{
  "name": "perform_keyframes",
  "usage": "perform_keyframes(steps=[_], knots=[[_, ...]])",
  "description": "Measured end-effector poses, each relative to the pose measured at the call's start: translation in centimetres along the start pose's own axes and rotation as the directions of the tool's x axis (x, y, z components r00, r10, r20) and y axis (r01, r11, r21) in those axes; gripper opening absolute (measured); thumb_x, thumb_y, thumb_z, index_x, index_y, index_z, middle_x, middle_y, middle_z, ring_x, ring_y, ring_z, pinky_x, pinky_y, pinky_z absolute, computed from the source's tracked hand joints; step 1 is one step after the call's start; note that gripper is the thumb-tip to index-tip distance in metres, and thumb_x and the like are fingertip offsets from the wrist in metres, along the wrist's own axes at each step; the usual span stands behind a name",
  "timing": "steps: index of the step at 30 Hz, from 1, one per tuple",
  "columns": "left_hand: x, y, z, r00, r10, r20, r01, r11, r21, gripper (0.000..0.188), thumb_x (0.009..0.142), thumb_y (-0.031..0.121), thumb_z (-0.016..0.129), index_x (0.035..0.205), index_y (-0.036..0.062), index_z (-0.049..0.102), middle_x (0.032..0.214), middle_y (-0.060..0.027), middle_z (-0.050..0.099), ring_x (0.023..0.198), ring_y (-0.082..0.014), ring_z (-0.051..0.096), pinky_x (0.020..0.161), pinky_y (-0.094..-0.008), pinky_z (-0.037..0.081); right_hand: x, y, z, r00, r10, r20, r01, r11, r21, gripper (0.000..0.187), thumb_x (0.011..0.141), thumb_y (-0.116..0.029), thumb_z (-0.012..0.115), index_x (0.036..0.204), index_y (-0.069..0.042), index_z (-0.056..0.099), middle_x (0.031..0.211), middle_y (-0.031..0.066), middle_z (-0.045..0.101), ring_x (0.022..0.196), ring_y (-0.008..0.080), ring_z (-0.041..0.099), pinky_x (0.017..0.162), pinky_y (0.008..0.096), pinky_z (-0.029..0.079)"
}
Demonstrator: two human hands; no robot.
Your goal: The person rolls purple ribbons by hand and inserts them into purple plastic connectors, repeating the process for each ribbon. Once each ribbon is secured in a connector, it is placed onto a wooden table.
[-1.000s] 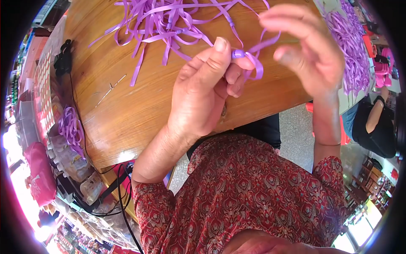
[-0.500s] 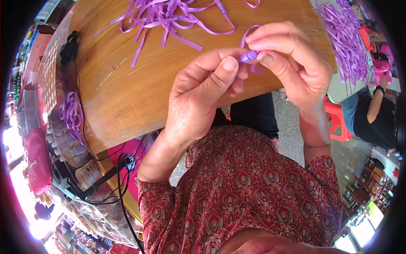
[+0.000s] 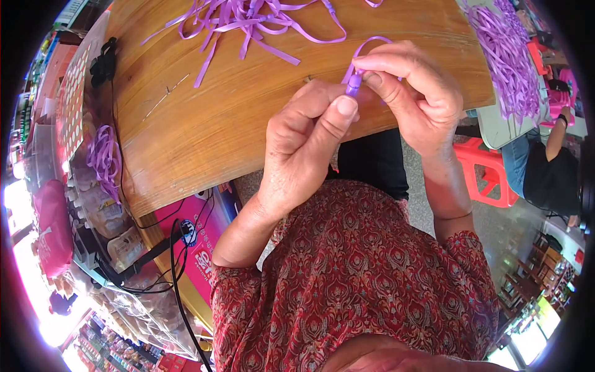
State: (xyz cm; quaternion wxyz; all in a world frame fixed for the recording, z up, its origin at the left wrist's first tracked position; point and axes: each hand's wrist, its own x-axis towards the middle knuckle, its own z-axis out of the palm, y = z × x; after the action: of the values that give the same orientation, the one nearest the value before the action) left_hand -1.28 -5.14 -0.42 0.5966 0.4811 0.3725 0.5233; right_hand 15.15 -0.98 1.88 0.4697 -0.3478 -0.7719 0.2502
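Observation:
Between my fingertips is a small purple plastic clasp (image 3: 353,86), held roughly upright over the front of the wooden table. My left hand (image 3: 305,144) pinches its lower end between thumb and forefinger. At the clasp's upper end, my right hand (image 3: 416,99) has thumb and forefinger closed on the thin purple ribbon (image 3: 369,41), which loops up from there and passes behind those fingers. How the ribbon enters the clasp is too small to make out. Beyond my hands lies a loose heap of purple ribbons (image 3: 230,23) with similar small clasps on them.
A thin metal needle-like tool (image 3: 166,97) lies on the wooden table (image 3: 186,149). Purple ribbon bundles hang at the left (image 3: 104,162) and lie on a pale table at the right (image 3: 509,62). A red stool (image 3: 489,170) and another person (image 3: 555,164) are at the right. Black cables (image 3: 180,266) hang at lower left.
The clasp has turned from slanting sideways to nearly upright. My right hand has moved left, and my left hand has shifted slightly right and down.

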Motion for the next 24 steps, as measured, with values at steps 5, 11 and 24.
perform_keyframes(steps=[5, 11, 24], knots=[[0.2, 0.5, -0.1, 0.969, -0.239, -0.065, 0.216, 0.945, -0.246, 0.022, 0.095, 0.019, 0.055, 0.101, 0.0003, 0.064, 0.084, -0.0006, 0.061, 0.075, -0.0062, 0.055, 0.070, -0.0216, 0.047, 0.3, 0.5, 0.0, 0.998, -0.018, 0.058, 0.017, 1.000, 0.011, 0.018, 0.078, 0.008, 0.065, 0.095, 0.002, 0.067, 0.086, 0.0093, 0.063, 0.077, 0.0144, 0.060, 0.064, 0.0225, 0.047], [0.3, 0.2, -0.5, 0.951, -0.295, 0.089, 0.303, 0.840, -0.450, 0.019, 0.095, 0.016, 0.055, 0.102, 0.0008, 0.064, 0.084, -0.0001, 0.062, 0.073, -0.0057, 0.054, 0.069, -0.0224, 0.048, 0.7, 0.6, 0.4, 0.999, 0.016, 0.044, -0.017, 1.000, 0.004, 0.017, 0.079, 0.007, 0.064, 0.095, 0.000, 0.067, 0.085, 0.0091, 0.063, 0.078, 0.0159, 0.060, 0.066, 0.0243, 0.048], [0.0, -0.5, 0.3, 0.986, -0.164, 0.020, 0.161, 0.928, -0.335, 0.013, 0.092, 0.006, 0.057, 0.102, 0.0008, 0.063, 0.095, -0.0015, 0.062, 0.079, -0.0051, 0.052, 0.074, -0.0198, 0.046, 0.4, 1.0, 0.7, 0.999, 0.041, -0.001, -0.041, 0.999, -0.031, 0.018, 0.080, 0.004, 0.064, 0.097, -0.001, 0.067, 0.087, 0.0091, 0.065, 0.079, 0.0181, 0.063, 0.068, 0.0262, 0.049]])
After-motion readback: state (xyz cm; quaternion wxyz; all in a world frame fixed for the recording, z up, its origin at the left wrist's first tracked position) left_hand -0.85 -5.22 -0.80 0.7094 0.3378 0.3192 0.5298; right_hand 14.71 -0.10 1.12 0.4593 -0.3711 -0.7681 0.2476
